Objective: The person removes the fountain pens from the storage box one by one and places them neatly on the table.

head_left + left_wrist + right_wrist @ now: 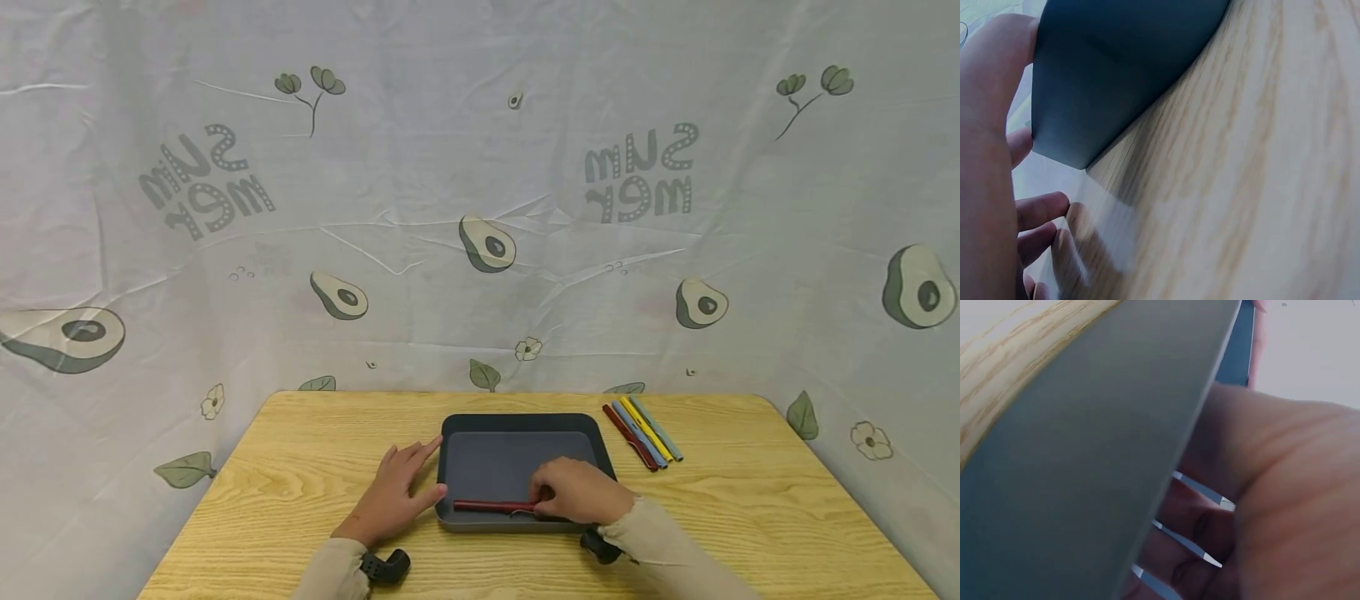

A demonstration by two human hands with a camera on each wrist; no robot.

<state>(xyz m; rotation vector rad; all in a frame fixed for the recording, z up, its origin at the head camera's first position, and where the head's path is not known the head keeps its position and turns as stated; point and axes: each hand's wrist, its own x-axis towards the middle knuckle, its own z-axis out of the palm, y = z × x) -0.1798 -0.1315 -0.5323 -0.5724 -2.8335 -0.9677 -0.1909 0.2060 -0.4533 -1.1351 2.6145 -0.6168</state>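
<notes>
A dark red pen (491, 506) lies along the near side inside a dark grey rectangular tray (491, 467). My right hand (581, 493) reaches over the tray's near right part, its curled fingers gripping the pen's right end, which they cover. In the right wrist view the tray's outer wall (1085, 437) hides the pen and the fingertips. My left hand (397, 487) is at the tray's left side with fingers spread, thumb and index fingertip at the rim. The left wrist view has the left thumb (997, 62) against the tray's wall (1110, 75).
Right of the tray, several pens lie side by side on the wooden table (750, 500): another dark red pen (628, 437), a blue pen (639, 433), a yellow pen (651, 428) and a grey-green pen (660, 432). A printed cloth (420, 167) hangs behind the table.
</notes>
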